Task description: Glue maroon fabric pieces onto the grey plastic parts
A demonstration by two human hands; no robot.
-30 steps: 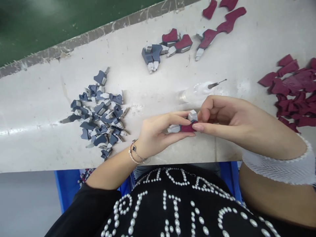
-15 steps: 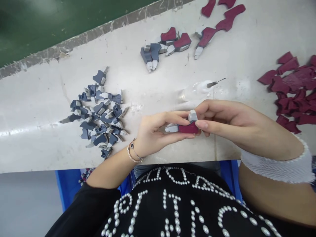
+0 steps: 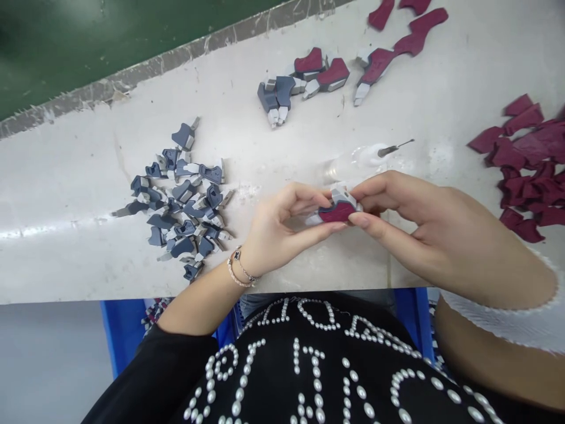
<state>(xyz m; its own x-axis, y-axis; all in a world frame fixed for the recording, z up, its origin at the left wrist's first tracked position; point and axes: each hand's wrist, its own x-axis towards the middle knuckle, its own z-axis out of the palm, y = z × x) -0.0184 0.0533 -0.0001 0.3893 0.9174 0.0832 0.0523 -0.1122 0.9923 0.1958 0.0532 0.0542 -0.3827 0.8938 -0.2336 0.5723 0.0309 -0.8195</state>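
Between my two hands, above the near side of the table, is a small plastic part [image 3: 337,212] with a maroon face, a dark blue-grey edge and light grey ends. My left hand [image 3: 286,227] grips it from the left, with the thumb along its lower edge and fingers behind. My right hand [image 3: 397,218] pinches its right end between thumb and fingers. Just beyond the hands lies a clear bottle [image 3: 359,159] with a thin dark needle tip pointing right. The fingertips hide some of the part's far side.
A heap of blue-grey and light grey parts [image 3: 185,206] lies at the left. Maroon pieces [image 3: 529,153] are piled at the right, and more joined parts [image 3: 326,73] sit toward the back. Blue bins [image 3: 126,330] stand below the table's front edge.
The part has been turned in my fingers, so its light grey upper end now leans differently. My right hand's grip has shifted slightly. The view has moved a little.
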